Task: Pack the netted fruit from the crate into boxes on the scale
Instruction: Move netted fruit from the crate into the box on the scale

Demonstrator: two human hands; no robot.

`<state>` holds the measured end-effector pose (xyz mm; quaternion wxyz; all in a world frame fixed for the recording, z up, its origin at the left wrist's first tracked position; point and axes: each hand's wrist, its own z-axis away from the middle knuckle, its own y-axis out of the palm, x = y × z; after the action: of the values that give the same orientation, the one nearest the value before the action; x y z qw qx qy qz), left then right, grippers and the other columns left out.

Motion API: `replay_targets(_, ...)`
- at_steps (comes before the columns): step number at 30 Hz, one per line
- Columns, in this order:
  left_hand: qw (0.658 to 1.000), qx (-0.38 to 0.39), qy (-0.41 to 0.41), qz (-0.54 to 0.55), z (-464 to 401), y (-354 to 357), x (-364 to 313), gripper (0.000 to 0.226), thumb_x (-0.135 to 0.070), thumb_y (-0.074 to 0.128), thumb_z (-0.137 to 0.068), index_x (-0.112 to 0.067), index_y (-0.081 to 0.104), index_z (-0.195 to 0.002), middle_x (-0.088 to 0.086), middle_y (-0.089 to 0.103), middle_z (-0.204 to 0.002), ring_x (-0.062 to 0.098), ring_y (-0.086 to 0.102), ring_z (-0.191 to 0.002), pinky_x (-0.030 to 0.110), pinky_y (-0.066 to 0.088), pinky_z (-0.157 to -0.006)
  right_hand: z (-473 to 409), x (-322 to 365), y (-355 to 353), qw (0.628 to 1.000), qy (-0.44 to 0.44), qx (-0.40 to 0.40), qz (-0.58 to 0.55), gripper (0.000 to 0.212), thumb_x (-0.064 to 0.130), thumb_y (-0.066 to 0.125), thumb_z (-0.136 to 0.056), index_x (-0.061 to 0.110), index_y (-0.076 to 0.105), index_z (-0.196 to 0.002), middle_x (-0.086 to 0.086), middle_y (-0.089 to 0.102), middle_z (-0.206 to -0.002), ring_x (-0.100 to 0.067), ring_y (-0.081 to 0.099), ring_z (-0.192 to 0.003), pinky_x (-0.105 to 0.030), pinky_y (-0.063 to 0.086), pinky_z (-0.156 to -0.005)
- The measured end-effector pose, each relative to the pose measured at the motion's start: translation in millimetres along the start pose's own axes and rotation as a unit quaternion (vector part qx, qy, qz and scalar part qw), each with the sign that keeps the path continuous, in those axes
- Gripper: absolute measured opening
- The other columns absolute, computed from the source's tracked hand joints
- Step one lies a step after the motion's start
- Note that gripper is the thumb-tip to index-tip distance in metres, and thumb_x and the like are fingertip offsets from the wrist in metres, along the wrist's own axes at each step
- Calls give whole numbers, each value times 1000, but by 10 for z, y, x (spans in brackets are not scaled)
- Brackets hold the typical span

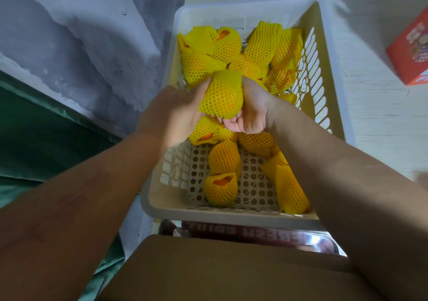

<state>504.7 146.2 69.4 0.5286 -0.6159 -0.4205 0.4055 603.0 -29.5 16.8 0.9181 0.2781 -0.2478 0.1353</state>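
Observation:
One orange fruit in a yellow foam net [221,93] is lifted above the white perforated crate [328,106]. My left hand [176,113] grips its left side and my right hand [250,110] grips its right side and underside. Several more netted fruits [261,43] lie in the crate, piled at the far end, with others [221,190] near the front. A brown cardboard box flap [208,268] fills the bottom of the view, with a red printed box edge [243,231] and a shiny metal scale pan [324,242] just behind it.
A red printed carton [410,52] lies on the white surface at the right. Left of the crate is a grey rough wall [81,45], with green cloth [34,138] below it.

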Motion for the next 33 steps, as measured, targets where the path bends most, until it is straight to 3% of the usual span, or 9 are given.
replay_targets(2,1000,11,-9,9,2,33,30,65,-9,64,-100,1,38,-158,32,73,-101,51,68,-88,54,51,-80,32,2,-3,998,-10,24,-57,74,77,43,-91,10,69,-108,-15,71,-94,-28,70,-72,-29,61,-61)
replay_targets(6,1000,-1,-18,7,25,71,17,63,-20,68,-96,4,49,-151,31,71,-98,50,66,-88,51,49,-78,56,17,6,993,-60,26,-96,54,64,49,-94,15,71,-101,-9,71,-92,-24,69,-75,-27,59,-63)
replay_targets(10,998,13,-59,31,22,35,-23,93,-73,52,-88,1,50,-144,23,64,-130,42,58,-120,48,45,-98,93,21,7,991,-97,65,-68,50,57,41,-97,18,69,-112,-7,69,-103,-23,66,-83,-31,50,-72)
replay_targets(14,991,-3,-123,54,-17,10,-14,95,-76,44,-91,0,46,-148,21,34,-165,39,37,-148,49,29,-120,142,-10,116,982,-131,131,23,49,53,38,-97,18,71,-107,-6,69,-94,-24,66,-73,-30,43,-64)
replay_targets(16,985,-11,-160,66,-51,-13,4,90,-75,41,-93,-4,49,-147,19,41,-160,38,39,-146,47,26,-120,151,-20,170,978,-147,142,43,43,48,39,-96,21,66,-117,-7,69,-90,-29,65,-68,-29,42,-58)
replay_targets(19,990,-13,-139,36,-30,-21,-30,90,-75,49,-86,-5,55,-142,16,62,-134,39,48,-133,44,34,-109,124,-36,164,974,-183,131,21,36,39,35,-99,31,52,-130,-5,65,-94,-28,61,-65,-29,44,-59)
replay_targets(24,991,-11,-127,47,-5,14,-36,108,-65,80,-72,-2,45,-152,21,64,-132,43,61,-115,51,46,-95,109,-75,150,971,-177,162,-1,35,46,41,-94,35,70,-110,4,69,-102,-22,66,-84,-38,52,-79)
replay_targets(27,992,18,-121,1,-33,24,8,112,-79,67,-67,-6,46,-149,19,61,-128,41,57,-117,52,43,-95,109,-63,159,971,-174,155,-46,37,49,45,-94,33,79,-98,0,66,-106,-27,65,-89,-42,52,-80)
replay_targets(33,993,-3,-110,-42,3,29,-5,112,-92,48,-59,-8,55,-132,13,60,-118,37,55,-115,50,37,-96,100,-49,206,984,-141,104,-21,51,59,40,-104,19,60,-129,-10,70,-97,-29,68,-74,-35,56,-60)
